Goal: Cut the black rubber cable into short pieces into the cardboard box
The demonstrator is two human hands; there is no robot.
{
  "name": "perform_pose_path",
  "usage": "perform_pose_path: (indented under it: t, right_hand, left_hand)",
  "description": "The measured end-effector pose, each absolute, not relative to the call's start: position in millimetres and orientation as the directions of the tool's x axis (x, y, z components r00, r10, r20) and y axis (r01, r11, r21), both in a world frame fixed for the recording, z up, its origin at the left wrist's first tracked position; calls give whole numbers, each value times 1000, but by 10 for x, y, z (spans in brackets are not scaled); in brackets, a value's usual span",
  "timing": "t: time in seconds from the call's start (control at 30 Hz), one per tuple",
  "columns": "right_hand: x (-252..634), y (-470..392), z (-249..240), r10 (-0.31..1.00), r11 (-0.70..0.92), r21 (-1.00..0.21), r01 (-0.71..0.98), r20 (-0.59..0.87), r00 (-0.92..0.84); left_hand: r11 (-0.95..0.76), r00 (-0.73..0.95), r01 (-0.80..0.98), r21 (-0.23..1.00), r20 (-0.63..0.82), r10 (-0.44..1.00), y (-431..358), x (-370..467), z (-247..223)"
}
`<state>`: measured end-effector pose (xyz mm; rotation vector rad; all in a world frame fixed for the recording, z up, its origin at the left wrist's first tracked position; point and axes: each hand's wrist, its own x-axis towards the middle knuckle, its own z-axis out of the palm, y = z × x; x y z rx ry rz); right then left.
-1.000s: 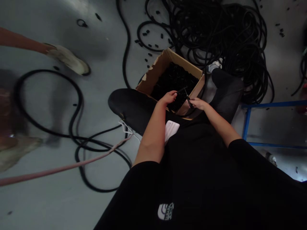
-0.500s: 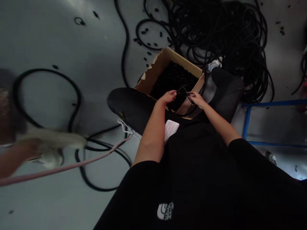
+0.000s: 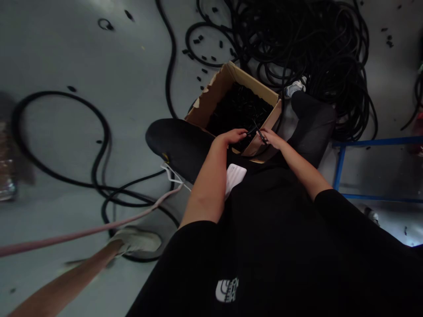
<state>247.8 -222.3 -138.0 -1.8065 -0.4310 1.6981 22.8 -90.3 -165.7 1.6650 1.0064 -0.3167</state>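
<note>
Between my knees stands an open cardboard box [image 3: 254, 82] holding many small black pieces [image 3: 241, 103]. Over its near edge, my left hand [image 3: 236, 135] is closed on a thin black hose that runs toward my other hand. My right hand [image 3: 269, 138] is wrapped round dark-handled scissors [image 3: 262, 135], whose blades point up and left beside the hose. The two hands are a short way apart. Dark pieces behind them make the exact place of the blades on the hose hard to see.
A big tangle of black hose [image 3: 297, 39] lies beyond the box. Loose loops [image 3: 105, 132] and a pink hose [image 3: 82, 233] cross the floor at left, where another person's foot [image 3: 142, 241] stands. A blue metal frame [image 3: 339, 167] is at right.
My left hand has shifted slightly right, closer to the scissors. The scissors look more closed. The other person's leg and foot have moved right and nearer along the left side.
</note>
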Motion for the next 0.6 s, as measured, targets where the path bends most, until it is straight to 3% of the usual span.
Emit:
perform_pose_path:
  t: [0.23, 0.6]
  right_hand:
    - [2483, -2222, -1410, 610, -755, -628, -189, -778, 149]
    - [2585, -2159, -1328, 668, -702, -665, -255, -739, 89]
  left_hand:
    - [-154, 625, 749, 644, -611, 487, -919, 252, -1698]
    - [-54, 568, 726, 686, -553, 610, -926, 249, -1792]
